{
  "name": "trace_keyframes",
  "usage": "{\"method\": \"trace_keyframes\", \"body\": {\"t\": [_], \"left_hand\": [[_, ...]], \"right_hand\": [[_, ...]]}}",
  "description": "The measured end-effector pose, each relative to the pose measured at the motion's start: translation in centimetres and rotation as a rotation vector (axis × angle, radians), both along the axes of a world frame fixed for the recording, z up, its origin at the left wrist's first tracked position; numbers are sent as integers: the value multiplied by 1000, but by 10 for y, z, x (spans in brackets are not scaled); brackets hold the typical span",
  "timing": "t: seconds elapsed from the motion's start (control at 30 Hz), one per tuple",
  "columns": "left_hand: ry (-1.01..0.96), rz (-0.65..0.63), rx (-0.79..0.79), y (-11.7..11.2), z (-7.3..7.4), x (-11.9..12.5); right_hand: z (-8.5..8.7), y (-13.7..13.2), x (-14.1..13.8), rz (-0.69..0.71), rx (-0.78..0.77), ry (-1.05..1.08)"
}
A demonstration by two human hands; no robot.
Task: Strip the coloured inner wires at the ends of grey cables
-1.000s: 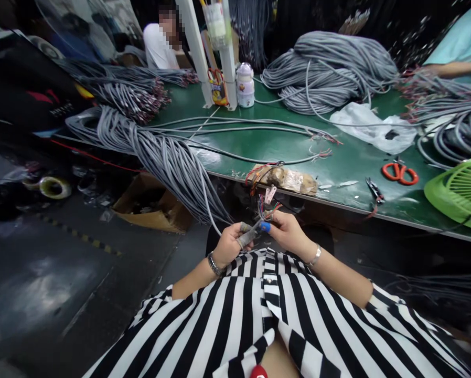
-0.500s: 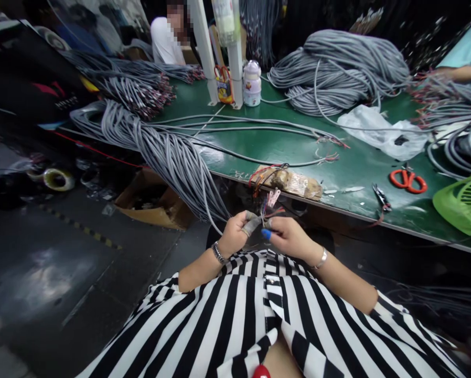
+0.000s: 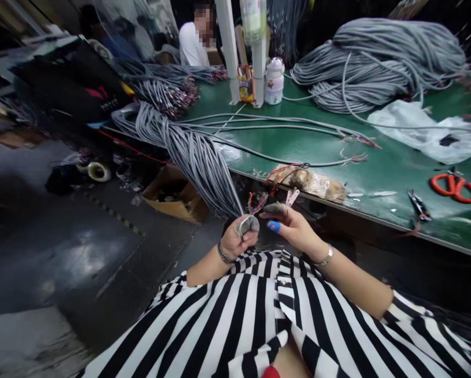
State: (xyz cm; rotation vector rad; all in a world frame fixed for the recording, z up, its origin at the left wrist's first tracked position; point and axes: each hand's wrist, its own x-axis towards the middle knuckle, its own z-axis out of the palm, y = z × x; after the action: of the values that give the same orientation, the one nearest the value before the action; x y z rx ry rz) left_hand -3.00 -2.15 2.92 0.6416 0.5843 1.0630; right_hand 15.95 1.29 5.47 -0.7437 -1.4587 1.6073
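Note:
My left hand (image 3: 240, 239), with grey covering on its fingertips, is closed around the end of a grey cable. Thin coloured wires (image 3: 257, 203) fan out above that grip. To the right, my right hand (image 3: 298, 231) is beside the wire ends with thumb and forefinger apart, and nothing shows between them. A blue cover (image 3: 274, 226) sits on its thumb and a grey one on its forefinger. The long bundle of grey cables (image 3: 196, 157) drapes over the bench edge down to my left hand. A pink clip (image 3: 292, 197) is just behind my right hand.
On the green bench (image 3: 255, 142) lie loose cables, a taped block (image 3: 310, 184), orange-handled scissors (image 3: 456, 188), small cutters (image 3: 419, 205) and a plastic bag (image 3: 428, 128). A large cable coil (image 3: 377, 65) and a bottle (image 3: 275, 81) stand behind. A co-worker (image 3: 194, 44) is across the bench.
My hands have moved apart: the right has come off the wires, its fingers now separated. The left still grips the cable, its coloured wires now exposed. The view has swung left.

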Motion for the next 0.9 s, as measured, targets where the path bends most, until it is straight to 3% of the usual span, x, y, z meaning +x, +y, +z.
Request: {"method": "trace_keyframes", "body": {"t": [0.1, 0.2, 0.43, 0.63, 0.83, 0.9], "left_hand": [[-57, -98, -59, -6, -4, -2], [-68, -117, -59, -6, -6, -3], [-120, -164, -58, -4, -3, -2], [-139, -225, -34, -2, -9, 1], [181, -234, 65, 1, -14, -11], [341, -315, 108, 1, -11, -16]], "right_hand": [[6, -1, -21, 92, -146, 206], [9, -3, -34, 110, -239, 311], [2, -7, -39, -90, -305, 324], [4, -10, -38, -13, -572, 366], [6, -12, -40, -31, -709, 342], [6, -13, -41, -86, -729, 333]]}}
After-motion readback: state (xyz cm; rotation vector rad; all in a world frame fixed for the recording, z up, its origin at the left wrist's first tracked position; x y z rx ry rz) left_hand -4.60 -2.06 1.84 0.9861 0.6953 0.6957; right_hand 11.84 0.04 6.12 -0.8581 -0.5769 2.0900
